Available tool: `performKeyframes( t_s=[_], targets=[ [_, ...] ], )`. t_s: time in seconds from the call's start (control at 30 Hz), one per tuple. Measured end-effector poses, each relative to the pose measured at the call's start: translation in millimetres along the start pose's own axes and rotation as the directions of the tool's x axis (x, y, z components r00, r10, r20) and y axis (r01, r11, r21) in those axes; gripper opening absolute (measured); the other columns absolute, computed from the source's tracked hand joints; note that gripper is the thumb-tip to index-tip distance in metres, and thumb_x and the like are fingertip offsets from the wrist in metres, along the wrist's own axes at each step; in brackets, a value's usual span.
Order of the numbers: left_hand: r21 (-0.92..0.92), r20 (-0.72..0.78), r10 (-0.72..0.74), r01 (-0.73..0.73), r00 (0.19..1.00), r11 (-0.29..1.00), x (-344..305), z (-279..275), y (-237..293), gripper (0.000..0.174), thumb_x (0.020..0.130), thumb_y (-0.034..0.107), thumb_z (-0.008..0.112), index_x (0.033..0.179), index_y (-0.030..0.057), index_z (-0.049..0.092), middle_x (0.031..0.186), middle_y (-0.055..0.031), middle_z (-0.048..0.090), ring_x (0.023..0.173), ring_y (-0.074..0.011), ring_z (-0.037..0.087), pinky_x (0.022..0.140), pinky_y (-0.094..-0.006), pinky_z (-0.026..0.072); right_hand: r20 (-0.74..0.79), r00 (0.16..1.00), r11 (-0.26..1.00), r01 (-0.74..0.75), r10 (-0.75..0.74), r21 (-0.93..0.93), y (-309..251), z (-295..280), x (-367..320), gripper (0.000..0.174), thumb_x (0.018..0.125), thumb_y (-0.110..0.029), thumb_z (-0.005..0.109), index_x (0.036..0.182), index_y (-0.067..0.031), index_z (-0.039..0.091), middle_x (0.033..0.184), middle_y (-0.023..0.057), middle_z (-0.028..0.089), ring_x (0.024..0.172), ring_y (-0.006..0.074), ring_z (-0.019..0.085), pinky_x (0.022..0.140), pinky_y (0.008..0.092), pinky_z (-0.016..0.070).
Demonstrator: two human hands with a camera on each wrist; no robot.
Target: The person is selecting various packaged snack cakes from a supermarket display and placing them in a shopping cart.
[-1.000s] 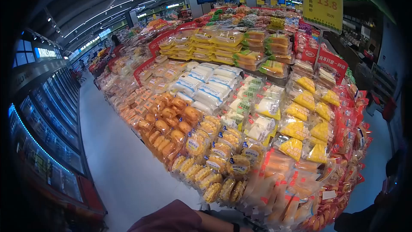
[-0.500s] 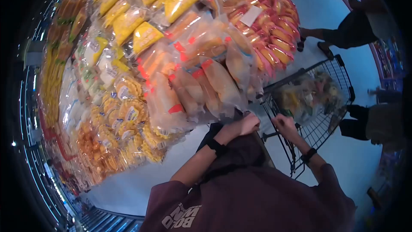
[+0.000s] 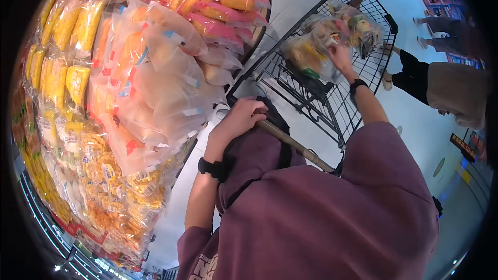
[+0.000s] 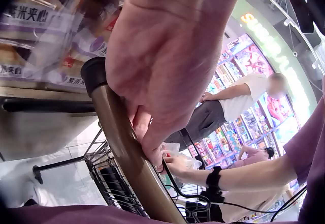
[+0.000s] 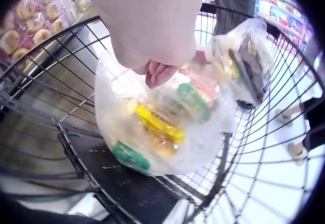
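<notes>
The left hand (image 3: 239, 119) closes over the near end of a brown, round cart handle bar (image 3: 295, 148). Its grip is wrapped round the bar, with the fingers curled under it just beside the bar's black end cap (image 4: 94, 71), as the left wrist view shows plainly. A black wristband (image 3: 210, 167) sits on that wrist.

The right hand (image 3: 340, 54) reaches into the black wire cart basket (image 3: 332, 111), towards its far edge. It rests on top of a clear plastic bag of yellow and green packets (image 5: 162, 132). Its fingers (image 5: 157, 74) curl inward against the crumpled top of the bag. I cannot tell whether that grip pinches the plastic or only touches it.

The bag lies on the dark bottom of the basket, near the far wall. Touching it, towards the far right corner, a second clear plastic bag with dark contents (image 5: 244, 61) leans against the wire wall.

Along the cart's left edge stands a heaped display of bread and buns in clear wrappers (image 3: 155, 72), with orange, pink and yellow packs stacked close. The nearest packs are just beside the left hand. A maroon shirt (image 3: 321, 212) fills the lower part of the head view.

Beyond the basket's far edge, a bystander in a beige top (image 3: 456, 93) stands on the pale shop floor (image 3: 415, 124), well apart from both hands.
</notes>
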State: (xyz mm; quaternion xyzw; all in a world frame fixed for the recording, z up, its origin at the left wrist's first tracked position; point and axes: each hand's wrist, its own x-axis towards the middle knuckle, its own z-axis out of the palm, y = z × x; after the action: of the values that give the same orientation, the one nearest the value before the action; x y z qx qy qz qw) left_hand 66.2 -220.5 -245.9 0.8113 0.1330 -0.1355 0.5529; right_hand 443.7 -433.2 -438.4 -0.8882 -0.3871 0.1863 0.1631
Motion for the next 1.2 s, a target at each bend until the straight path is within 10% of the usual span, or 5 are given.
performKeyframes(
  t_s=[0.3,0.47,0.7,0.93,1.2],
  targets=[
    [-0.089,0.03,-0.141,0.143,0.99,0.986,2.0,-5.7,13.0,0.022,0.085,0.005,0.07,0.106,-0.0022,0.066,0.096,-0.0143,0.067,0.091,-0.0265,0.068,0.082,-0.0339,0.0542,0.503,0.834,0.937,-0.329,0.227,0.122,-83.1,103.0,-9.3,0.092,0.085,-0.049,0.055,0.152,0.0023,0.018,0.121,0.0381,0.057,0.117,0.0484,0.056,0.104,0.0453,0.0424],
    [-0.059,0.035,-0.113,0.115,0.993,0.992,3.9,-9.2,12.8,0.022,0.086,0.005,0.07,0.107,-0.0013,0.067,0.097,-0.0131,0.067,0.09,-0.0261,0.067,0.081,-0.0348,0.0532,0.37,0.905,0.928,-0.303,0.208,0.218,-31.5,86.0,12.4,0.055,0.086,-0.04,0.055,0.126,-0.0034,0.06,0.12,0.0235,0.066,0.11,0.0345,0.065,0.095,0.0388,0.0489],
    [-0.055,0.016,-0.134,0.135,0.991,0.989,3.8,-7.6,13.0,0.024,0.084,0.006,0.071,0.107,0.0006,0.067,0.094,-0.0121,0.067,0.091,-0.0265,0.064,0.083,-0.0367,0.0506,0.424,0.901,0.987,-0.135,0.087,0.085,-86.8,99.9,33.5,0.054,0.083,-0.038,0.068,0.123,-0.0022,0.061,0.114,0.0212,0.068,0.101,0.0341,0.067,0.091,0.0406,0.0497],
    [-0.076,-0.02,-0.107,0.105,0.994,0.992,2.7,-1.9,9.1,0.026,0.081,0.005,0.072,0.106,0.0003,0.067,0.091,-0.0129,0.066,0.091,-0.0291,0.062,0.082,-0.0388,0.0494,0.248,0.944,0.806,-0.317,0.218,0.5,-17.7,152.8,23.3,0.056,0.077,-0.031,0.081,0.121,-0.0023,0.063,0.109,0.0176,0.07,0.102,0.03,0.066,0.09,0.0376,0.0504],
    [-0.012,-0.061,0.009,-0.009,0.998,1.0,2.9,31.0,-28.7,0.022,0.082,0.016,0.073,0.097,0.0023,0.064,0.089,-0.0119,0.067,0.098,-0.0316,0.06,0.096,-0.0398,0.0427,0.036,0.999,0.97,-0.04,0.032,0.241,-61.1,9.0,-36.3,0.036,0.089,-0.022,0.071,0.118,-0.0029,0.064,0.101,0.0214,0.07,0.093,0.0304,0.068,0.085,0.037,0.0507]
  ],
)
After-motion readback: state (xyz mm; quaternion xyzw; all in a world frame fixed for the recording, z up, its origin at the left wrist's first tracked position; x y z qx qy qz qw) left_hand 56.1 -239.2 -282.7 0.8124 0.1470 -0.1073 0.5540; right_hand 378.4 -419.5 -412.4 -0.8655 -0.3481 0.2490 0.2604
